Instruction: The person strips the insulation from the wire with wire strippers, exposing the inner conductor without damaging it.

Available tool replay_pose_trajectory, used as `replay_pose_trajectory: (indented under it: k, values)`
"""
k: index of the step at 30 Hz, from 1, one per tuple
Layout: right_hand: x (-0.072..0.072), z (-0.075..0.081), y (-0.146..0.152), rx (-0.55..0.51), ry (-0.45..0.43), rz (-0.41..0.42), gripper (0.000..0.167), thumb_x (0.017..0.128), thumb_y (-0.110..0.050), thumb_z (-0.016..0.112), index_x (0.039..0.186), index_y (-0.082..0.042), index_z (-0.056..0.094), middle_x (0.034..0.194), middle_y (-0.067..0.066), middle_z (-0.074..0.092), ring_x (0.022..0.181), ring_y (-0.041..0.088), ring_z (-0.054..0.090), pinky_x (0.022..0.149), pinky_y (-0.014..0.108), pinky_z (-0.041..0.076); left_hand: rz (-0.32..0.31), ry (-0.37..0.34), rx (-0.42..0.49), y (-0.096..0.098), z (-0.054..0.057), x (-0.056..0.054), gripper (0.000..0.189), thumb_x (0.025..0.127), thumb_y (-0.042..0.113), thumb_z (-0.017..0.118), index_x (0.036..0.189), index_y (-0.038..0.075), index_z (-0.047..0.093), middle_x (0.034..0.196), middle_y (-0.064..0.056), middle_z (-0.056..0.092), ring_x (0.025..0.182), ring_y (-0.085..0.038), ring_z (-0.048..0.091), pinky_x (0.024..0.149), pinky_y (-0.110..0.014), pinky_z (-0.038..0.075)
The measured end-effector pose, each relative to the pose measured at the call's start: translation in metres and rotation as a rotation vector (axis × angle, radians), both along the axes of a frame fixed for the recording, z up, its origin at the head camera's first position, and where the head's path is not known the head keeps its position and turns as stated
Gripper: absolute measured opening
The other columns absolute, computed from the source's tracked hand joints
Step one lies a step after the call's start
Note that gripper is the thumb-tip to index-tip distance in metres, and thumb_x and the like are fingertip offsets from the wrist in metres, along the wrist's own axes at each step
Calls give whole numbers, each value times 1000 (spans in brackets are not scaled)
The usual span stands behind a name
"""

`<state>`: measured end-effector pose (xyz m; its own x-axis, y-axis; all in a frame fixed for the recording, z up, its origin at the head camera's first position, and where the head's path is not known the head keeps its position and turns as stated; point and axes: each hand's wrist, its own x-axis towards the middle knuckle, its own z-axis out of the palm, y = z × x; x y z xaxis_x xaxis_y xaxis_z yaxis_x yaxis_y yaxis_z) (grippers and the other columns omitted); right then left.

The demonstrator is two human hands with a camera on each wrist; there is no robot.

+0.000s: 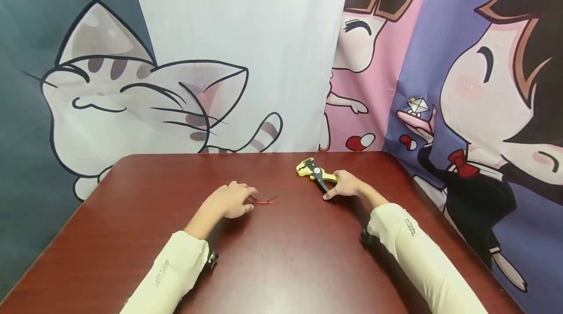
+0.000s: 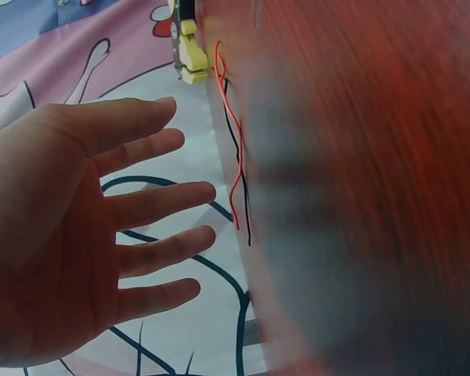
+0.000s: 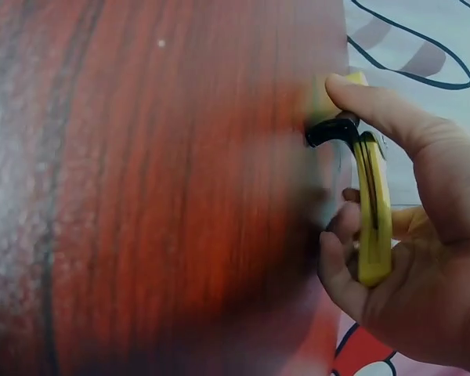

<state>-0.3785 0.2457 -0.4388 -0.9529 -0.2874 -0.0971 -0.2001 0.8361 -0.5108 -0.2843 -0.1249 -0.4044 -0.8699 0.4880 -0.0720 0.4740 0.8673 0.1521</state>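
We're hovering L hand, fingers spread, empty, beside red/blk wires; R hand is gripping yel/blk tool.

Brown table, red and black wires atop

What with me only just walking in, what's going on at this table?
A person's right-hand grip holds a yellow-and-black plier-like hand tool by its handle end; whether it is lifted is hard to tell. The left-hand grip is empty, its fingers apart, close to some thin red and black wires but seemingly not touching them. The wires lie on the reddish-brown wood-grained table, between the left-hand grip and the tool.
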Motion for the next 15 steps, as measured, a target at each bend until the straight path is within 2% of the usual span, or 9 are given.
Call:
replay_pose_trajectory:
  k: [3,7,10,15]
  values:
    - [-1,2,-1,-4,-11,-10,68,57,-38,94,100,2,58,78,6,56,73,21,53,65,31,43,9,-9,-10,0,5,0,42,94,29,66,134,16,60,131,-8,60,118,-35,52,94,-52,44]
    - [1,0,-1,-5,6,-38,65,58,-41,94,94,-2,57,73,4,59,65,17,56,60,29,44,2,-12,-15,0,6,1,43,94,29,66,134,14,60,130,-9,61,118,-36,53,94,-54,44]
    - [5,-3,0,-7,66,-65,60,59,-39,92,94,-5,57,72,0,63,65,15,57,63,29,43,-7,-10,-9,2,3,2,44,94,30,66,135,15,59,130,-9,61,120,-37,53,96,-54,43]
    - [14,-8,3,25,200,-64,53,60,-38,85,95,-9,59,74,-6,63,71,14,56,67,31,43,-13,-28,-8,4,0,2,43,95,31,65,134,17,59,129,-7,61,121,-35,53,97,-53,43]
